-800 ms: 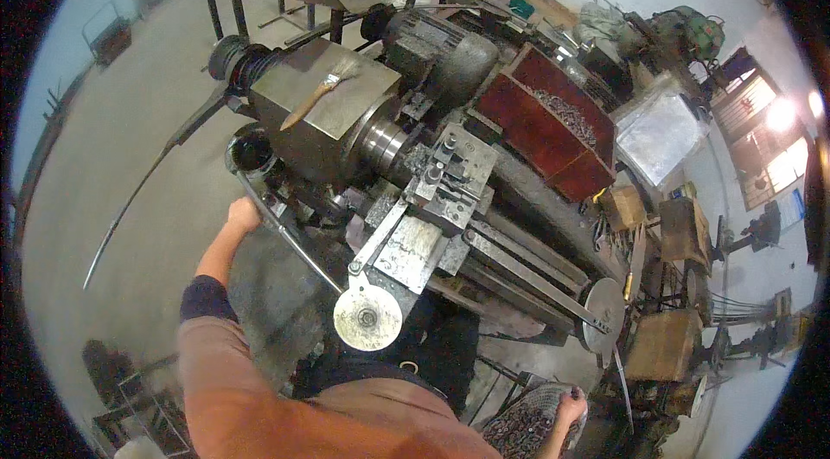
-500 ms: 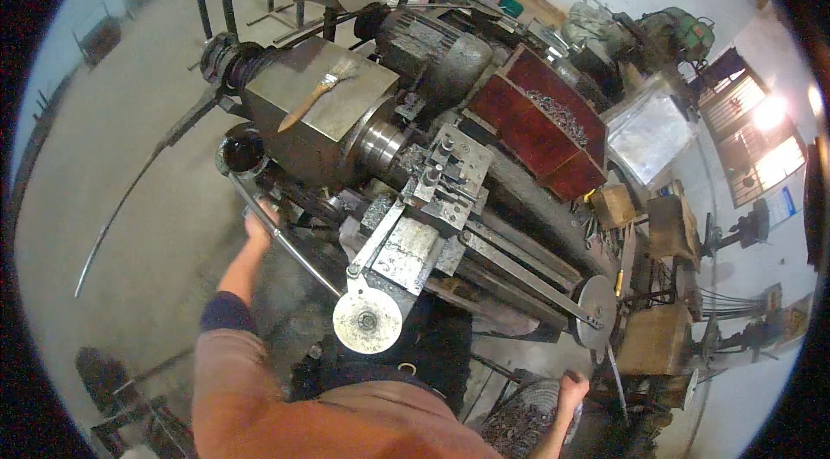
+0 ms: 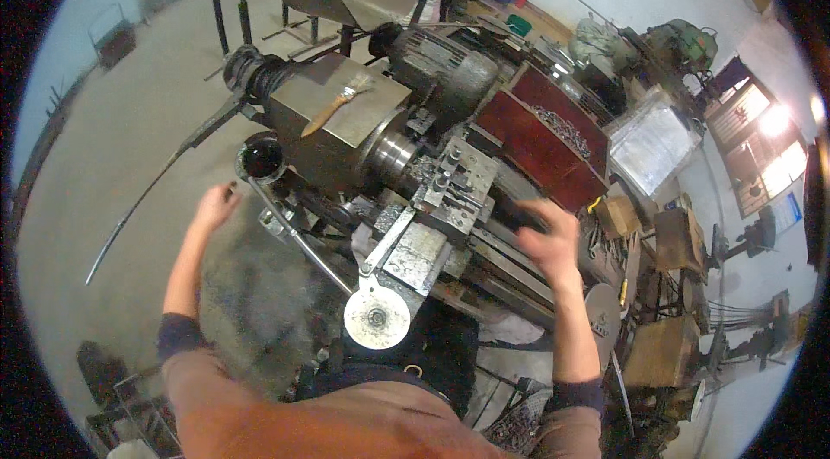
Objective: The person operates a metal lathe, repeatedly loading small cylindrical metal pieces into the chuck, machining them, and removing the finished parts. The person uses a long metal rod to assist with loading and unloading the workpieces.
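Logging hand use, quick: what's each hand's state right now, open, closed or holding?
Left hand: closed, apparently pinching a small dark piece.
Right hand: blurred; open or holding, cannot be told.

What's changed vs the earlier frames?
Right hand: up and forward from the heap of small dark metal pieces, now in view over the long grey metal rails, blurred. Left hand: shifted left, clear of the slanting grey metal rod. Any grip or release: can't tell. Unchanged: wooden-handled brush on the flat-topped grey metal housing.
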Motion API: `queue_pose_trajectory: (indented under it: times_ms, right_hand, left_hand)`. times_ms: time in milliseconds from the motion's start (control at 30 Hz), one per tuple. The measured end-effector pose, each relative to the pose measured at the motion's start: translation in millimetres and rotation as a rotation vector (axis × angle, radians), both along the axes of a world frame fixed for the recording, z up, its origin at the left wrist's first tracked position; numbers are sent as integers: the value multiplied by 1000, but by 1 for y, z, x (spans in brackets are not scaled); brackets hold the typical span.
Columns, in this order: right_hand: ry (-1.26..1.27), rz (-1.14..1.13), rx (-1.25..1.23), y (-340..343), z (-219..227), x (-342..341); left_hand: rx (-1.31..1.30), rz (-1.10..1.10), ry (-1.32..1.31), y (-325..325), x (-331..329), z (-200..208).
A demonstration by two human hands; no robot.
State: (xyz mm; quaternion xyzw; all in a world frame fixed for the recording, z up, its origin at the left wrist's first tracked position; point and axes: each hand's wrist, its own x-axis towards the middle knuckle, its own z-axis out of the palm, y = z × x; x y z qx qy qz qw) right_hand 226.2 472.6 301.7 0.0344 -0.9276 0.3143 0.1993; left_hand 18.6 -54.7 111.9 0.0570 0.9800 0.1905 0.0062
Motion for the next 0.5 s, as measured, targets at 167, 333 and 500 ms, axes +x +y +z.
queue_pose_trajectory:
  times_ms: [167, 333, 500]
  right_hand:
    - [34, 240, 383, -76, -16, -109]
    - [-425, 74, 470, -100, -35, -151]
    - [-418, 115, 454, -104, -35, -153]
  left_hand:
    - [-76, 229, 424, -82, 7, 106]
    - [-269, 539, 288, -151, 41, 66]
    - [-264, 646, 104, -79, 101, 83]
